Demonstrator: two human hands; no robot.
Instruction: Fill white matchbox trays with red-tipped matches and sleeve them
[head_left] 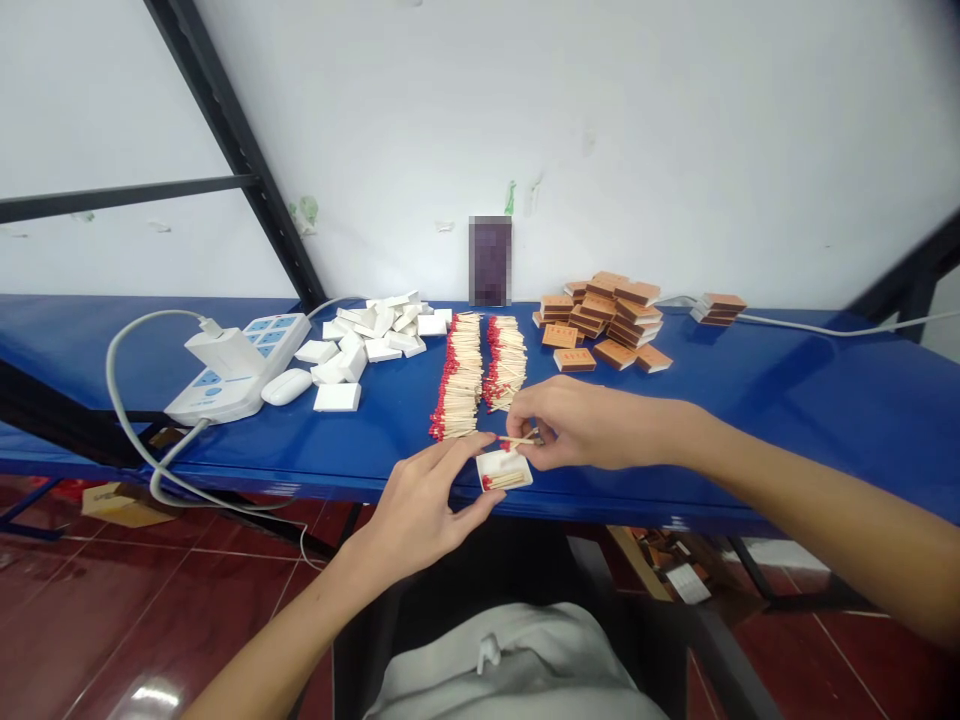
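Observation:
Near the table's front edge, my left hand [431,500] grips a small white matchbox tray [491,465] between thumb and fingers. Several red-tipped matches [506,481] lie along the tray's near side. Above its far right corner, my right hand [559,425] pinches a few matches [519,440], their red heads pointing left. Just beyond my hands, loose matches form two long rows: a bigger left row [461,380] and a shorter right row [506,360]. Both rows have their heads mostly to the left.
White trays [375,335] are heaped at the back left, beside a white earbud case [286,387] and a power strip [240,365] with cables. Orange-brown matchboxes [600,315] are piled at the back right, a small stack [718,308] farther right. A pixelated dark rectangle [490,260] stands against the wall.

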